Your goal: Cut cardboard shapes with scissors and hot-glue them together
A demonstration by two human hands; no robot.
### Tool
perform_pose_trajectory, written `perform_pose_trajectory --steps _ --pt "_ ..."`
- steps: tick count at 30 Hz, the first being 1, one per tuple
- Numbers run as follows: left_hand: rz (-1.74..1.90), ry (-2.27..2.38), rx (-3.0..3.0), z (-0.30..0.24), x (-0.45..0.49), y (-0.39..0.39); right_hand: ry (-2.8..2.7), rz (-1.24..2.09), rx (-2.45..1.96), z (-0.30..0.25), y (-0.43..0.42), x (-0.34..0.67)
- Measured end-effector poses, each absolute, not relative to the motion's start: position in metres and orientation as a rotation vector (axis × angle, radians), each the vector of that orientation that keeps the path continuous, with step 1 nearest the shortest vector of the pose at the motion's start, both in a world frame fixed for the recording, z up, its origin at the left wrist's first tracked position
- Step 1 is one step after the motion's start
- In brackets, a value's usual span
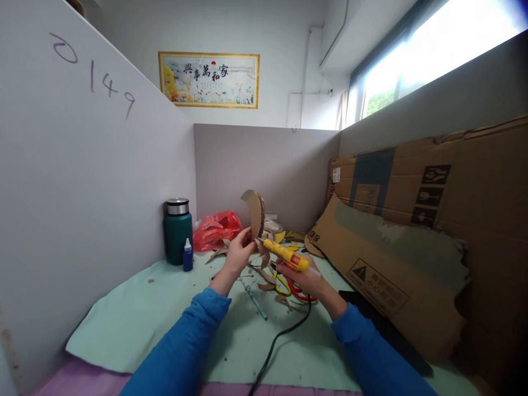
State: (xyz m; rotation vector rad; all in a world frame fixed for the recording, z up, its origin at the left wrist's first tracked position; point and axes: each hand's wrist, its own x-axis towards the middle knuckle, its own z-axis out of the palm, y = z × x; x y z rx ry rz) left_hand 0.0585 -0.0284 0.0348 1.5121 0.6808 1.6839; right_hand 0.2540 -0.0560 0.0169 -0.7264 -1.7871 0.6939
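Observation:
My left hand (240,254) is closed on the lower end of a curved cardboard piece (256,214), held upright above the table. In my right hand (303,278) is a yellow hot glue gun (286,254), its nozzle pointing left at the lower part of the cardboard. Whether the tip touches it I cannot tell. A clear glue stick (314,271) sticks out of the gun's back, and a black cord (284,333) runs down to the table's front edge. Beneath my hands lie scissors with yellow handles (282,283), red-handled scissors (297,291) and a light blue pen (256,303).
A dark green bottle (178,234) and a small blue glue bottle (188,257) stand at the left. Behind are a red plastic bag (218,230) and cardboard scraps (266,278). Large cardboard sheets (396,258) lean along the right wall; partitions (264,165) enclose the table.

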Motion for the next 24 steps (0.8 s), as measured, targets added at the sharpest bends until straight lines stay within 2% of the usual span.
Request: perform_pose_trajectory --steps 24 --pt "1.666 0.748 1.551 0.0316 0.0587 -0.0234 -1.872 0.193 -0.681 0.0089 -0.0485 0.2514"
